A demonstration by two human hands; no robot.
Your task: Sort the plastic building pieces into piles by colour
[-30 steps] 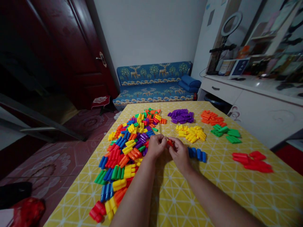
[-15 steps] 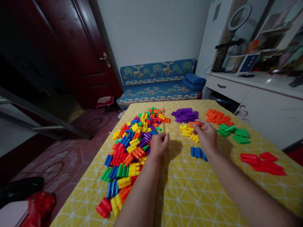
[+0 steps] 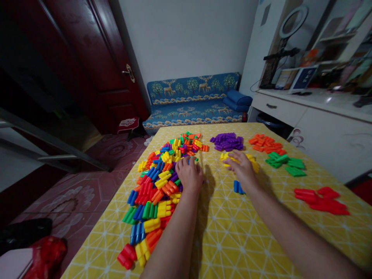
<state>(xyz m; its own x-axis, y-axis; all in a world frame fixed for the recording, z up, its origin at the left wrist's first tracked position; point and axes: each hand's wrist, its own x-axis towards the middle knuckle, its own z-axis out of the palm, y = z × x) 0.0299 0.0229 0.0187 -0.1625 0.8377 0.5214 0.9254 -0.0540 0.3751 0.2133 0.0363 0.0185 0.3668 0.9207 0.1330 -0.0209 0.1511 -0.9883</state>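
Note:
My left hand is at the right edge of a mixed heap of plastic building blocks, its fingers spread down over blue and purple pieces. Its fingertips are partly hidden, and I see nothing held. Above the small yellow block pile, my right hand has its fingers apart and nothing visible in them. Just below that hand lie blue blocks, partly covered by the wrist. Behind it is a purple pile. Orange blocks and green blocks lie to its right, with red blocks nearer me.
A yellow patterned cloth covers the table. Beyond its far edge stands a blue sofa. A white cabinet is at the right, with a ring light on it. On the left are a small stool and a dark red door.
My right hand has released an orange block, which now lies by the orange pile, and has moved slightly left over the yellow blocks. My left hand has shifted left onto the heap, fingers opening.

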